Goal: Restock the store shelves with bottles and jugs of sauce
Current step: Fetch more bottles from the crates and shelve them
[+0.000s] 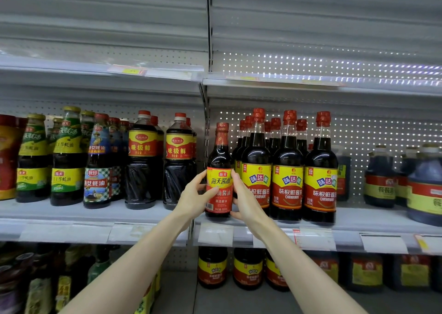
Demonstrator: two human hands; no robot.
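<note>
Just right of the shelf post (205, 122), a person's left hand (191, 201) & right hand (246, 201) clasp a red-capped soy sauce bottle (219, 160) from both sides. Fingers are curled round its yellow-and-red label, w/ the left thumb across the front. The bottle is upright at the front edge of the middle shelf (358, 218), first in the row right of the post; can't tell if its base rests there. Further right of the post are three taller dark bottles (288, 170) side by side, then dark jugs (423, 189). Left of the post are two big ribbed bottles (178, 160), then green-label bottles (68, 158).
</note>
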